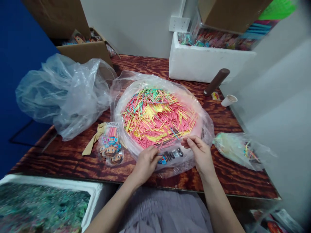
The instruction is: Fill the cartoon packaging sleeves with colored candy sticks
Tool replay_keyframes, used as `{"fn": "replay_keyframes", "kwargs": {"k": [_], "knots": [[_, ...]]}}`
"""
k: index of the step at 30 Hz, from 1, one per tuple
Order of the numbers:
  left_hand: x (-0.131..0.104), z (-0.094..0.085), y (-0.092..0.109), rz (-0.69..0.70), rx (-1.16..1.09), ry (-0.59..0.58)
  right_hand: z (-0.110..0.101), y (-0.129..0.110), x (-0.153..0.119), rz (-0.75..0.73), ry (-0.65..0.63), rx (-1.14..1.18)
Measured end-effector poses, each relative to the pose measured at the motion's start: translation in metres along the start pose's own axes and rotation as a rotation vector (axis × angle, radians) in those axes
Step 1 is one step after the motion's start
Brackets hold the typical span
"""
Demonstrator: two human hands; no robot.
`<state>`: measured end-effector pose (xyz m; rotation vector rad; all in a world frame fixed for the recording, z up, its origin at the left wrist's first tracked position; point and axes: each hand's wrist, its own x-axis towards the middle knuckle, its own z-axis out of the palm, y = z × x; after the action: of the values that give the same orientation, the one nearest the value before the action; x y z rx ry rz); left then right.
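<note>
A round basin (118, 113) lined with clear plastic holds a heap of thin coloured sticks (157, 116), mostly pink and yellow, with green and blue ones at the back. Over its near rim, my left hand (147, 163) pinches a small printed plastic packet (171, 156), which lies sideways toward the right. My right hand (198, 152) is closed with thumb and forefinger together, above the packet's right end. A thin blue stick (174, 133) reaches those fingertips and appears pinched there. Left of the basin lie filled packets (111, 145) with pink sticks and cartoon faces, beside a beige strip (93, 140).
A crumpled clear bag (77, 94) and a cardboard box (85, 51) stand left. A white foam box (194, 64), brown cylinder (216, 81) and paper cup (229, 100) are at back right. A small bag (235, 149) lies right; another foam box (94, 187) sits below left.
</note>
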<state>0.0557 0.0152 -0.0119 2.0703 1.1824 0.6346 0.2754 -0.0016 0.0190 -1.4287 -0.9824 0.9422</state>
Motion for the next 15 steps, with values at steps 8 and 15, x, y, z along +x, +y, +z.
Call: {"fn": "replay_keyframes", "kwargs": {"k": [8, 15], "knots": [[-0.057, -0.048, -0.044, -0.03, 0.221, -0.097, 0.038, 0.005, -0.015, 0.04, -0.246, -0.068], [-0.066, -0.045, -0.061, -0.125, 0.192, 0.009, 0.075, 0.014, -0.036, 0.033, -0.555, -0.256]]}}
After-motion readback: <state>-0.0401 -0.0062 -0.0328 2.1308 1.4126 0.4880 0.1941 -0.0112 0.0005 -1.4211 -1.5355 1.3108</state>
